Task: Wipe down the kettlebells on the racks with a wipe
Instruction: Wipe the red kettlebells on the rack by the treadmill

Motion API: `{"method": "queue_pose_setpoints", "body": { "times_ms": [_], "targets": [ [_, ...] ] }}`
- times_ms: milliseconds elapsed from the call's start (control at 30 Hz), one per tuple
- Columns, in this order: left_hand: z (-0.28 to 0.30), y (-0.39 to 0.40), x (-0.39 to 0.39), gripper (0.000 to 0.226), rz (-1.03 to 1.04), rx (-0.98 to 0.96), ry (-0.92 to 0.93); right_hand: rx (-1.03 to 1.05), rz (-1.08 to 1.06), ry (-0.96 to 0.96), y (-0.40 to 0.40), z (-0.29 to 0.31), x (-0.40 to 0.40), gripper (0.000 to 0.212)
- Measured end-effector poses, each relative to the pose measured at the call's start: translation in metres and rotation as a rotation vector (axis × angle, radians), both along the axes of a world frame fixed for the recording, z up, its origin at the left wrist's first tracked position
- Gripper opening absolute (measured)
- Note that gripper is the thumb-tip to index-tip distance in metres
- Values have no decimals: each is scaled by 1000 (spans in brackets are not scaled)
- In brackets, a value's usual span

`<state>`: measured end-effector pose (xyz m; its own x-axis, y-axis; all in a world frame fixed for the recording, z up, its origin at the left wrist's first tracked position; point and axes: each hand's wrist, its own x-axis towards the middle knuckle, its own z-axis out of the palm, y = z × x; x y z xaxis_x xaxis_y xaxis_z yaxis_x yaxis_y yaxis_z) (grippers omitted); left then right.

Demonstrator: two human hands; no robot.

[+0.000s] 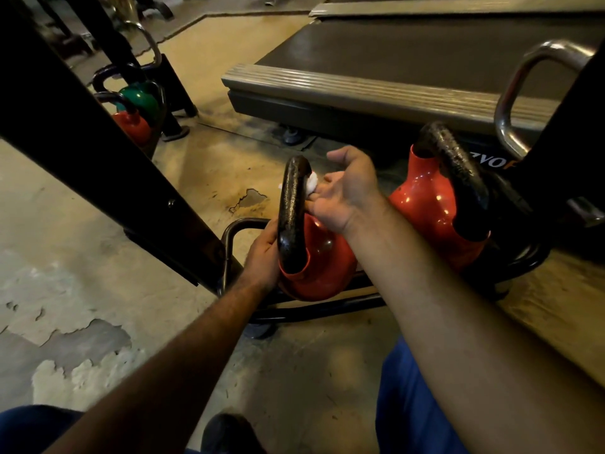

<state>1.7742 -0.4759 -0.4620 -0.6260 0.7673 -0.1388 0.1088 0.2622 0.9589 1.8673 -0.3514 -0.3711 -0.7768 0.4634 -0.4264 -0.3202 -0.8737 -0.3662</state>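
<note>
Against glossy black handle, crumpled wipe

The only lettering that can be read is on the dark end of the treadmill, behind the right kettlebell: pale letters "ZVO" (the first one doubtful), then part of an orange letter, cut off by the black post.

A low black rack carries two red kettlebells.
</note>
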Motion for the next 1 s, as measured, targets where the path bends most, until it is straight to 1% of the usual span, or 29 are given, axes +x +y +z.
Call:
{"method": "queue_pose_setpoints", "body": {
  "times_ms": [33,100,167,200,267,400,500,567,633,733,833,933,1000],
  "targets": [
    [0,1,0,46,1,5,-1,-3,-15,21,1,-2,-1,80],
    [-1,1,0,32,-3,-1,8,36,-6,28,0,-10,0,88],
    [-2,1,-2,21,-7,-11,13,65,40,0,4,-11,-1,90],
    [-2,0,-2,21,-7,-19,21,64,54,-29,8,-10,-2,89],
    [-3,0,-2,27,-18,-22,45,68,70,-82,17,-1,-5,85],
    [-1,0,-1,33,-26,-16,31,91,83,-144,18,4,-13,84],
    [1,0,0,29,-25,-29,44,48,80,-121,14,-3,-10,66],
    [1,1,0,23,-8,-23,36,27,63,-132,11,-11,-8,60],
    [1,1,1,21,7,-21,30,66,16,-185,5,-19,-7,35],
    [3,1,3,25,-4,-25,49,115,-19,-236,-4,-32,-9,20],
    [3,0,4,24,13,-22,52,36,-74,-232,-11,-38,-12,3],
    [4,0,5,16,2,-23,57,26,-53,-259,-13,-37,-14,15],
    [5,1,5,15,0,-20,51,28,-8,-279,-15,-33,-15,29]
  ]
}}
